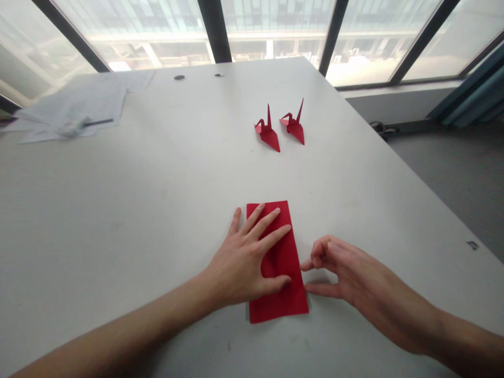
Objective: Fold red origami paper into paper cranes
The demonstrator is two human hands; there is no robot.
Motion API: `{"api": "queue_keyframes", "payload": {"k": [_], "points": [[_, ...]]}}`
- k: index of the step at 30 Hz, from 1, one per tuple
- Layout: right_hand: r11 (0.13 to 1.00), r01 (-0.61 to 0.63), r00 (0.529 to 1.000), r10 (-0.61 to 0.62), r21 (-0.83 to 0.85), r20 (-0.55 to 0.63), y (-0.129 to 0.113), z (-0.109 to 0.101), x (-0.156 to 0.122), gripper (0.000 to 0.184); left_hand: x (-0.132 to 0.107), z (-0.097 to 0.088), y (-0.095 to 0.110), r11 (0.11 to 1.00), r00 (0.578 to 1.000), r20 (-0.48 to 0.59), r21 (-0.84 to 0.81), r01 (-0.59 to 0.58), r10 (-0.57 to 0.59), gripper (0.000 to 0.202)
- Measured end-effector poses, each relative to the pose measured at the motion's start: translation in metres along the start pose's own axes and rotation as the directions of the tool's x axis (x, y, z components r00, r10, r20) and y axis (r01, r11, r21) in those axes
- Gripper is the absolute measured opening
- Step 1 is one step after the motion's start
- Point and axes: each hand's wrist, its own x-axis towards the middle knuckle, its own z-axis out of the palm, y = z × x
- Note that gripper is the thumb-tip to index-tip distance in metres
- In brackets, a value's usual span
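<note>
A red sheet of paper [281,302], shaped as an upright rectangle, lies flat on the white table [165,178] before me. Spread across its upper and left part, my left hand [252,257] presses it down with the fingers apart. My right hand [334,268] is at the paper's right edge; its thumb and a finger are apart and their tips reach that edge, while the other fingers curl. Whether the tips touch the paper is hard to tell. Beyond the paper stand two red origami cranes, a left one [269,134] and a right one [294,127].
Loose white papers [98,100] with a dark pen [98,123] lie at the far left. Two small round fittings, one at the left [179,77], are near the table's far edge. The table's right edge runs diagonally above a grey floor [464,168]. Windows stand behind.
</note>
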Motion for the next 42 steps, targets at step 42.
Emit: {"api": "queue_keyframes", "payload": {"k": [42], "points": [[-0.029,0.372,0.813,-0.472,-0.928,0.341,0.030,-0.017,0.027,0.063,0.000,0.005,-0.002,1.000,1.000,-0.025,-0.016,-0.010,0.010,0.087]]}}
